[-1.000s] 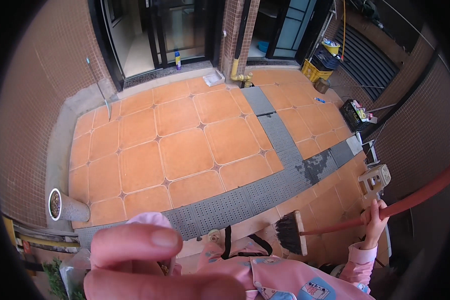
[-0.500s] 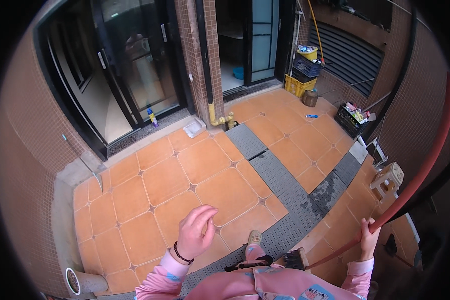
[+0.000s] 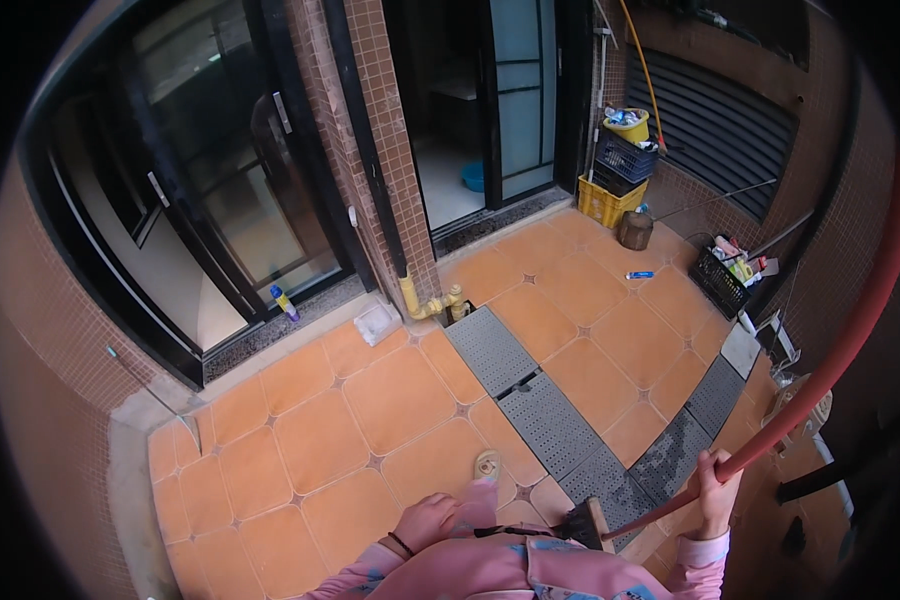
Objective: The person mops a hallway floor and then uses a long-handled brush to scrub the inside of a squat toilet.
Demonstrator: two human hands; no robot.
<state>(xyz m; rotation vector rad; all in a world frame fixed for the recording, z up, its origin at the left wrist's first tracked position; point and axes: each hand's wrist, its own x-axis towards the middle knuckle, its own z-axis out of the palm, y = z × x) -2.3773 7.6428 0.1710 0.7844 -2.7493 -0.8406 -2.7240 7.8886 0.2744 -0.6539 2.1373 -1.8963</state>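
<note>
My right hand (image 3: 713, 494) is closed around the long red handle (image 3: 810, 400) of a broom, which slants from the upper right down to my body. The broom's head (image 3: 592, 522), a pale block with dark bristles, shows low down beside my pink clothes, over the edge of the grey drain covers. My left hand (image 3: 428, 522), with a dark beaded bracelet at the wrist, hangs low beside my pink trouser leg. Its fingers are loosely bent, partly turned from view, and nothing shows in them. My foot in a light slipper (image 3: 486, 464) stands on the orange tiles.
Perforated grey drain covers (image 3: 545, 415) cross the tiled floor (image 3: 315, 430). Stacked crates (image 3: 612, 202), a brown pot (image 3: 635, 230) and a black basket of bottles (image 3: 722, 276) line the far right. A stool (image 3: 805, 410) is partly behind the handle. A spray can (image 3: 284, 303) stands by the sliding door.
My left hand has dropped lower, toward my leg. My right hand has shifted slightly left with the broom, still gripping it. The view has turned and moved forward; my slippered foot shows farther ahead.
</note>
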